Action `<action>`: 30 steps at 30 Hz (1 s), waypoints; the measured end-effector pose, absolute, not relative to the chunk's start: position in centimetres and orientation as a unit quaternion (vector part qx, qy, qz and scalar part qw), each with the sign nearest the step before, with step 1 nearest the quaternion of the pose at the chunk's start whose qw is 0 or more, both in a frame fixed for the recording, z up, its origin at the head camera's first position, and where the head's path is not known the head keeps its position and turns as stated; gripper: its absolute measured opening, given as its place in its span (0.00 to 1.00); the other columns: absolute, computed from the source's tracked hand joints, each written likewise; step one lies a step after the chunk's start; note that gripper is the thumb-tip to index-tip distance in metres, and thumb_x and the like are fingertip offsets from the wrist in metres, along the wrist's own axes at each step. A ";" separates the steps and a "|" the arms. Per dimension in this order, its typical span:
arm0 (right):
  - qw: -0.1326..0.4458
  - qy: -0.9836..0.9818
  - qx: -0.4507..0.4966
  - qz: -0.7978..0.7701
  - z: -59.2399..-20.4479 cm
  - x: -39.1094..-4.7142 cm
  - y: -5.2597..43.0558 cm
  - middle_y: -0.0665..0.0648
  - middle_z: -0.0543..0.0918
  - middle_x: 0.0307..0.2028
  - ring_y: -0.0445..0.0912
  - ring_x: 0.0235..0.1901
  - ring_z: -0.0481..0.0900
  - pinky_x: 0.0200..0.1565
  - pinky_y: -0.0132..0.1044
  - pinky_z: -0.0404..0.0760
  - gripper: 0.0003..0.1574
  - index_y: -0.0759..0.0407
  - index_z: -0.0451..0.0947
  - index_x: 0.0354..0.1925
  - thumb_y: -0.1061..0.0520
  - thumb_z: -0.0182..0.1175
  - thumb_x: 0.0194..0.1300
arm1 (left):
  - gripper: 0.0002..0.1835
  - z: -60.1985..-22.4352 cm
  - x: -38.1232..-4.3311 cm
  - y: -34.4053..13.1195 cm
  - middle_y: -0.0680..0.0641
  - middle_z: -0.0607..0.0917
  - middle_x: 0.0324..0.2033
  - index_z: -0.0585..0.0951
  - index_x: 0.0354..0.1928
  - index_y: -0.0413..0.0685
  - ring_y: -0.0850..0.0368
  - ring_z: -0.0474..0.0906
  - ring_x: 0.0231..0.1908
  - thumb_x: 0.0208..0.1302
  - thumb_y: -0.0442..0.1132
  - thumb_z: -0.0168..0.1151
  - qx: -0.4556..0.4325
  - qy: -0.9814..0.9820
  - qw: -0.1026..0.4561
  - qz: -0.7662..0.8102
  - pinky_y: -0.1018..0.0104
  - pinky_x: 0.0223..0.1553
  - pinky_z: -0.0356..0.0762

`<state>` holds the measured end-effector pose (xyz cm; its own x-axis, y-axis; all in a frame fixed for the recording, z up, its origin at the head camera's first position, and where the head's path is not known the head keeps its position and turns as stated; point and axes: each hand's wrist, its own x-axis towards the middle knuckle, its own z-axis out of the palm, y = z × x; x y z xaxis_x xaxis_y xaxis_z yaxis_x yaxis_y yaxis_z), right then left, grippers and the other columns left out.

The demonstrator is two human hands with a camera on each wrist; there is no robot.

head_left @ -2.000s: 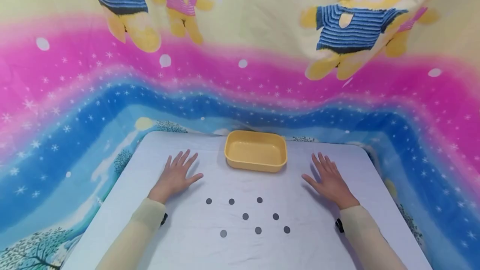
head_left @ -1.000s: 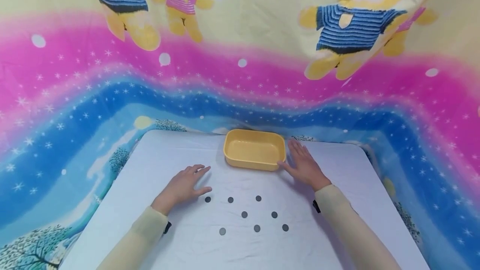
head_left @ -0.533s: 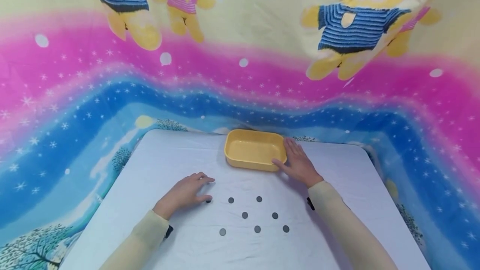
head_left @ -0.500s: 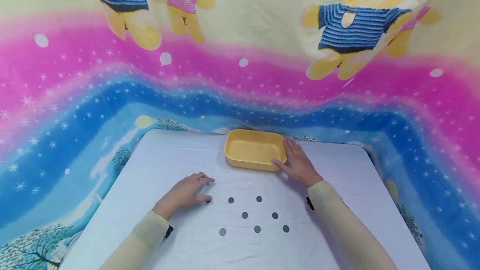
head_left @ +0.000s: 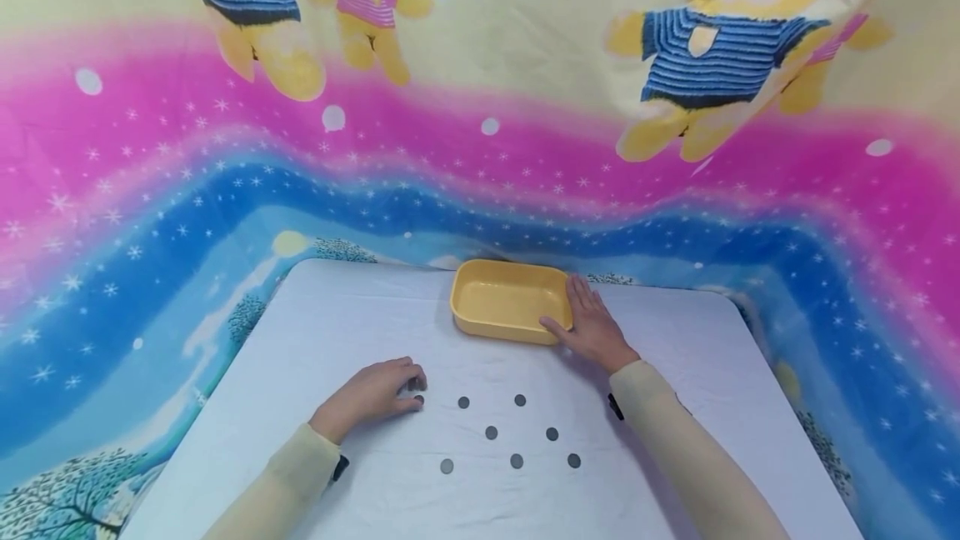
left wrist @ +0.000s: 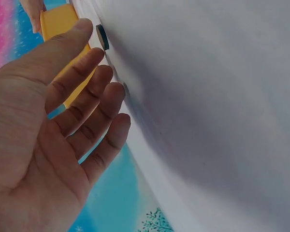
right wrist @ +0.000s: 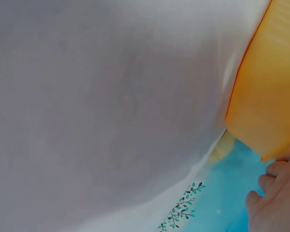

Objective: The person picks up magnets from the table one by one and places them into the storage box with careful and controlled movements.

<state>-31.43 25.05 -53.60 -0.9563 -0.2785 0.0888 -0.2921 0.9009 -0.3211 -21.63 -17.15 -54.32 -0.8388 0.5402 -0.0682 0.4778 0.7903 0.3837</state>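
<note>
In the head view my left hand (head_left: 371, 394) is low over the cloth, its fingers bent around a small dark round disc (head_left: 420, 400). The left wrist view shows that disc (left wrist: 102, 37) standing apart from the thumb and fingertips, nothing pinched. Several more grey discs (head_left: 491, 433) lie scattered flat to the right and nearer. A yellow rectangular bin (head_left: 491, 328), with nothing in it, stands at the back. My right hand (head_left: 594, 330) holds its right front corner, thumb at the front rim and fingers along the right side. Only part of that hand (right wrist: 278, 193) shows in the right wrist view.
White cloth (head_left: 360, 298) covers the table, whose rounded far edge lies just behind the bin. A printed curtain (head_left: 480, 198) with bears and snowflakes hangs behind and along both sides.
My left hand has come from the left, down to the nearest disc, its fingers bending. My right hand has moved left onto the bin's right end. Bin and discs look unmoved.
</note>
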 end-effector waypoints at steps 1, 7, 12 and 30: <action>0.019 -0.975 0.147 0.167 -53.6 -31.4 25.0 0.65 0.38 0.86 0.60 0.85 0.34 0.82 0.59 0.39 0.70 0.66 0.35 0.86 0.19 0.47 0.76 | 0.11 -54.4 -21.6 -17.2 0.63 0.80 0.37 0.86 0.47 0.60 0.69 0.74 0.36 0.67 0.51 0.77 0.270 0.942 0.088 0.178 0.62 0.43 0.80; 0.014 -0.973 0.149 0.174 -53.6 -31.4 24.9 0.66 0.38 0.86 0.60 0.85 0.35 0.82 0.58 0.40 0.70 0.67 0.35 0.85 0.19 0.46 0.76 | 0.09 -54.6 -21.7 -17.3 0.64 0.81 0.38 0.85 0.44 0.61 0.68 0.76 0.37 0.67 0.47 0.78 0.274 0.942 0.083 0.175 0.61 0.45 0.81; 0.011 -0.973 0.148 0.175 -53.8 -31.5 24.8 0.66 0.36 0.86 0.60 0.85 0.34 0.82 0.59 0.41 0.71 0.67 0.34 0.85 0.18 0.45 0.75 | 0.10 -54.6 -21.6 -17.2 0.64 0.80 0.38 0.85 0.43 0.62 0.69 0.74 0.35 0.66 0.48 0.78 0.269 0.944 0.084 0.172 0.63 0.44 0.80; 0.014 -0.973 0.150 0.175 -54.4 -30.1 24.7 0.61 0.33 0.86 0.57 0.86 0.32 0.83 0.56 0.42 0.72 0.66 0.33 0.85 0.17 0.46 0.75 | 0.12 -54.4 -21.2 -16.8 0.63 0.79 0.36 0.80 0.42 0.62 0.66 0.74 0.35 0.67 0.44 0.78 0.270 0.940 0.096 0.186 0.64 0.42 0.78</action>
<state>-30.13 24.74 -54.38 -0.9545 -0.2874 0.0798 -0.2972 0.8936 -0.3363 -21.24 -16.82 -54.44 -0.8359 0.5429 -0.0807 0.4710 0.7850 0.4023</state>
